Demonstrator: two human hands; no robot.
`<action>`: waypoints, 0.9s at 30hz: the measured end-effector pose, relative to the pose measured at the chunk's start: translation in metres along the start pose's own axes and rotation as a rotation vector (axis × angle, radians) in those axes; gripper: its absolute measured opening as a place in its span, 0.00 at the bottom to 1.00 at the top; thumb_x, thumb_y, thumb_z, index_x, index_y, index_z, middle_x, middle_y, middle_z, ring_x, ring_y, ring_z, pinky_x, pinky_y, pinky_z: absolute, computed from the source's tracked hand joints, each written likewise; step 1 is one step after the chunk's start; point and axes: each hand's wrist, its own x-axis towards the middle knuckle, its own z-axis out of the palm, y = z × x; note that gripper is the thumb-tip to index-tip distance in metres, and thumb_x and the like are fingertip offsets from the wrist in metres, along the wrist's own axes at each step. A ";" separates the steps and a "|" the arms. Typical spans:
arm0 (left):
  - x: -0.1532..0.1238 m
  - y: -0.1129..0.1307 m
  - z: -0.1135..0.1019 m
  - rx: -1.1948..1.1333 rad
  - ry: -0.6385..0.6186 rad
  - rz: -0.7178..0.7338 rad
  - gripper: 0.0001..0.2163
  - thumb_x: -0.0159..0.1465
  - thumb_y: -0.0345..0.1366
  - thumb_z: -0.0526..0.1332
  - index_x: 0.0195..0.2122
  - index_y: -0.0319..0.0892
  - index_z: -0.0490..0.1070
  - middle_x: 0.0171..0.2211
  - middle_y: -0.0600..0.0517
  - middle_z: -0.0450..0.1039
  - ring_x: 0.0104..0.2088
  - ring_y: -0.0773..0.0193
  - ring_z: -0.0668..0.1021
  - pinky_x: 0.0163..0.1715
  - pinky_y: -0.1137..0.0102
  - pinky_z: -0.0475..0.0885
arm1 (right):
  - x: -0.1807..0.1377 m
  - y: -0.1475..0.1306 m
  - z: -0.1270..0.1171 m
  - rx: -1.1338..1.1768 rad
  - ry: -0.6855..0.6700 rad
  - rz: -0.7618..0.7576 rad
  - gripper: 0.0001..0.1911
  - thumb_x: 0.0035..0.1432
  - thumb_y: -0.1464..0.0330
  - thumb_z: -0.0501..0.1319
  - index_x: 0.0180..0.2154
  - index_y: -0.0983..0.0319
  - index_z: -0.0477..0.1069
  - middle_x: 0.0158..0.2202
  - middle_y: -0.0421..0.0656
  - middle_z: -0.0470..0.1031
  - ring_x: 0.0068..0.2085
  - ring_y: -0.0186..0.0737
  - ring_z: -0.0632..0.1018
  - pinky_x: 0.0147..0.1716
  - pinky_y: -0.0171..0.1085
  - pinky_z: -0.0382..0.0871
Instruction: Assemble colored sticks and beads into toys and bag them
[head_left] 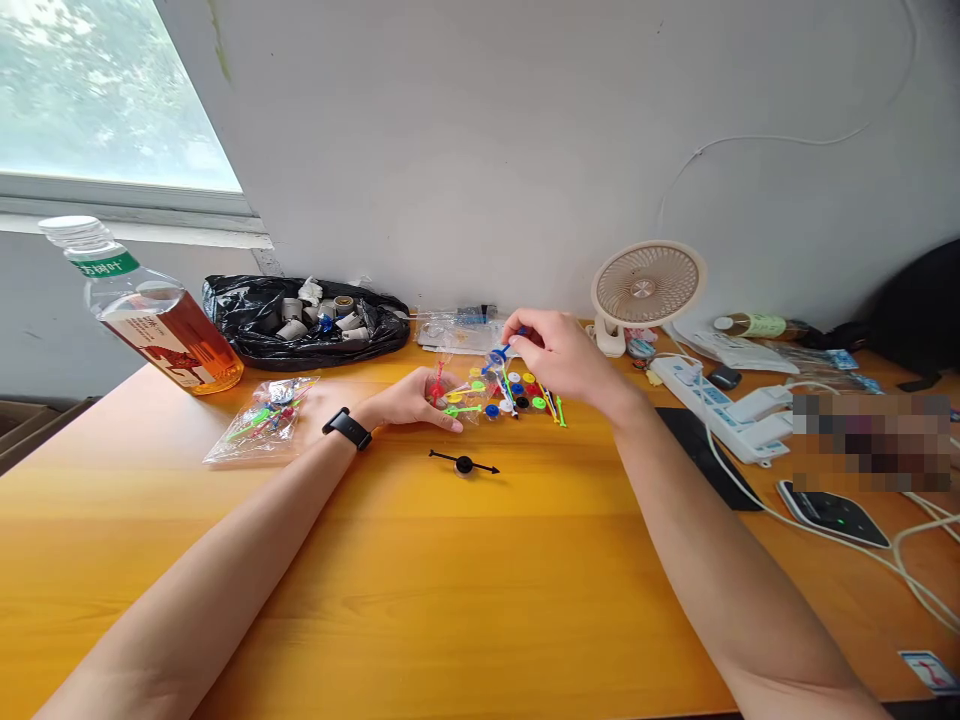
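Observation:
My right hand (556,352) pinches a blue plastic arrow (500,355) above a cluster of coloured parts. My left hand (409,400), with a black band on its wrist, curls against a clear plastic bag (448,362); its fingertips are partly hidden. A red arrow (439,378) shows beside that hand and a green arrow (463,409) by its thumb. Several small round discs in blue, white, yellow, red, black and green lie between the hands, among them a blue disc (491,411). Nearer to me lies a black arrow spinner (464,465) with a round centre.
A filled clear bag (264,420) lies left, by a bottle of amber drink (169,330). Behind is a black bag of grey pieces (300,335). To the right are a fan (649,284), a power strip (709,408), cables and a black-topped device (832,512).

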 end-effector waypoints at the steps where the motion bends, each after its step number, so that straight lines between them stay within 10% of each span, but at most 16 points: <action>1: 0.000 0.000 0.000 0.019 0.002 0.008 0.27 0.49 0.45 0.81 0.47 0.37 0.80 0.30 0.55 0.77 0.30 0.65 0.77 0.30 0.74 0.69 | 0.000 -0.001 -0.002 0.044 -0.025 0.011 0.10 0.62 0.71 0.57 0.34 0.62 0.77 0.25 0.39 0.70 0.26 0.35 0.65 0.29 0.37 0.54; 19: 0.000 0.007 0.002 0.039 -0.048 0.079 0.19 0.51 0.41 0.80 0.40 0.34 0.82 0.33 0.51 0.79 0.31 0.67 0.75 0.32 0.74 0.69 | -0.001 -0.006 0.012 -0.090 0.303 -0.087 0.06 0.57 0.75 0.60 0.35 0.60 0.73 0.23 0.38 0.69 0.25 0.36 0.67 0.32 0.38 0.61; 27: -0.001 0.007 0.004 0.062 -0.021 0.032 0.23 0.54 0.42 0.79 0.47 0.34 0.81 0.26 0.57 0.72 0.25 0.71 0.68 0.26 0.76 0.62 | -0.003 -0.012 0.017 -0.054 0.134 -0.196 0.08 0.63 0.74 0.59 0.37 0.61 0.76 0.29 0.41 0.77 0.28 0.37 0.71 0.33 0.37 0.62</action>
